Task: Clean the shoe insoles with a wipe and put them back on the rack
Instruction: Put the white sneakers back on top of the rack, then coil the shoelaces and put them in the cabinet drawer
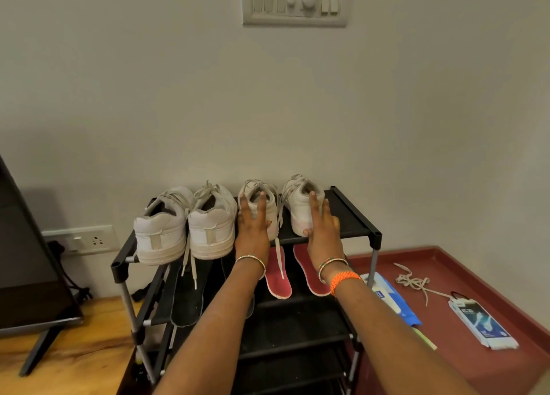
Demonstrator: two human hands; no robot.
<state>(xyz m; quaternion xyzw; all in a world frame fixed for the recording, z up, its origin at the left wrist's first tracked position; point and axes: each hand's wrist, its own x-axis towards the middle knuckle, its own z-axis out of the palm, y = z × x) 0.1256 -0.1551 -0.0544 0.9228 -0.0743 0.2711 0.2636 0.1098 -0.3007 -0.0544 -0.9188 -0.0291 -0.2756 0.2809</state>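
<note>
Both hands lay with straight fingers against the heels of the right-hand pair of white shoes, gripping nothing: the left hand (253,225) rested on the left shoe of that pair (262,207), the right hand (323,228) on the right shoe (300,204), its thumb at the sole's rim. These shoes stood toes to the wall at the right end of the rack's (357,222) top shelf. On the shelf below, two red insoles (279,278) lay flat near the right end, long axes running front to back, rounded ends toward the front edge; two dark insoles (187,299) lay likewise toward the left end. Another white pair (184,231) stood at the top shelf's left end, laces hanging over the front edge. Right of the rack, a blue wipe pack (395,302), loose laces (413,281) and a small box (482,323) lay on a maroon surface (476,365).
</note>
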